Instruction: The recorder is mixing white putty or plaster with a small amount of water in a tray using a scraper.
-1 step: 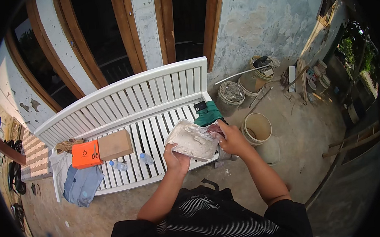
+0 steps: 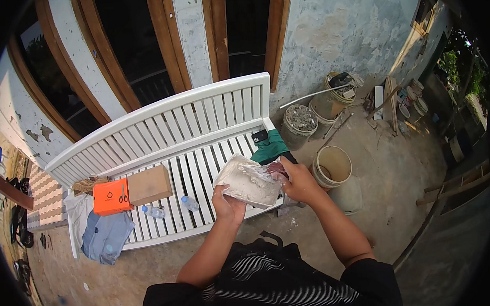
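Note:
In front of me, a shallow rectangular tub (image 2: 261, 205) of thick off-white paste (image 2: 245, 179) is held up before the bench. My left hand (image 2: 228, 205) grips its near left corner, the thumb over the rim and the other fingers underneath. At the tub's right end, my right hand (image 2: 297, 180) is closed around a dark red scraper-like tool (image 2: 275, 168) smeared with the paste. The tool's exact shape is partly hidden by fingers and paste. White smears show on the right fingers.
On a white slatted bench (image 2: 173, 149) lie an orange box (image 2: 110, 199) with scissors (image 2: 123, 193), a brown box (image 2: 150, 185), two bottles (image 2: 190, 203), a phone (image 2: 259, 136), green cloth (image 2: 271, 148) and blue-grey cloth (image 2: 106, 238). Rightward stand an open bucket (image 2: 332, 165) and a rubble-filled bucket (image 2: 300, 119).

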A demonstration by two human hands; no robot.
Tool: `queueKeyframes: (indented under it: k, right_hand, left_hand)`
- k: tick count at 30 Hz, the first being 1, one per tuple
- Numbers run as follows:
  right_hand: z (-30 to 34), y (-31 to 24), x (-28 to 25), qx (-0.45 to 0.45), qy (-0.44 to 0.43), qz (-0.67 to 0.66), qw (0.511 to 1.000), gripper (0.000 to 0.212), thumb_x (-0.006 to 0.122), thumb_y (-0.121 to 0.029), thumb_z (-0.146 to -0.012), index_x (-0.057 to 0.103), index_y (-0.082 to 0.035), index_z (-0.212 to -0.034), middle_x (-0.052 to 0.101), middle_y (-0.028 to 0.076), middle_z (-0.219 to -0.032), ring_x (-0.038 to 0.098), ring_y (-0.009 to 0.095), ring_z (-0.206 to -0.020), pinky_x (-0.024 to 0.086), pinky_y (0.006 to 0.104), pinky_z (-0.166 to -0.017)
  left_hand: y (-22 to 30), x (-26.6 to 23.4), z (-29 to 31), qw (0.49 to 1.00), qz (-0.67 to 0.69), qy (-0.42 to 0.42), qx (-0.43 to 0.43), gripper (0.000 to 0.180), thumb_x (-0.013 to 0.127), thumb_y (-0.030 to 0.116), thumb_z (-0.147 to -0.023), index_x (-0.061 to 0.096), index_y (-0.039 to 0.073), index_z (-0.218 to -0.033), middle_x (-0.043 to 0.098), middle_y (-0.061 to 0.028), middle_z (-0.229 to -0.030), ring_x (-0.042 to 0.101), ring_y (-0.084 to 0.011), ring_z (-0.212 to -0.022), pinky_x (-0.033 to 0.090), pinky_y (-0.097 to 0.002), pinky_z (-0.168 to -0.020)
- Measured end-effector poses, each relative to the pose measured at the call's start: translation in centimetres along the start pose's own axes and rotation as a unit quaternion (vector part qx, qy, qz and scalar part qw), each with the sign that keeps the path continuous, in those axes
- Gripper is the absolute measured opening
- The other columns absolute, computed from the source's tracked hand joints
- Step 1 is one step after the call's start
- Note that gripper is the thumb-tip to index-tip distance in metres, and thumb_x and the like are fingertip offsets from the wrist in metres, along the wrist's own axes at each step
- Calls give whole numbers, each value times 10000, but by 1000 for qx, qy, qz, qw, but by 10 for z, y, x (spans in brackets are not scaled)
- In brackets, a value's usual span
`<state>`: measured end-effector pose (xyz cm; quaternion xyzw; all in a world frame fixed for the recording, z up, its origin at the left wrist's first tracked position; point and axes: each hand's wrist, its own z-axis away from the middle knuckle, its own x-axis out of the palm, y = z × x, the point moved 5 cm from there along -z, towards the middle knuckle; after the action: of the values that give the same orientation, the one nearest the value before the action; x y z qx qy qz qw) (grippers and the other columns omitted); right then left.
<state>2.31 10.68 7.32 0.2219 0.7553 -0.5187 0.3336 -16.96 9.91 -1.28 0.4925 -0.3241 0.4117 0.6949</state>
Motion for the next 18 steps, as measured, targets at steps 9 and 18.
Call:
queueKeyframes:
  k: [9,18]
  right_hand:
    - [-9,16,72,85,47,-43,994,443,683,-110,-874,508,55,-1246,663,284,-894,646,477,-857,509,496,-730]
    - [-1,101,232,207,1,-127,970,415,691,-104,-868,535,63,-1214,678,253,-846,676,449,-794,527,453,-674]
  left_hand:
    - [24,-71,-29,994,49,100,-2,626,513,186,-780,439,-2,-1373,520,-182,-1365,510,-362,-1283,395,-530,-1110]
    - [15,-248,-105,984,13,164,-70,595,346,487,-1060,421,24,-1425,516,-149,-1422,495,-320,-1322,381,-481,-1129]
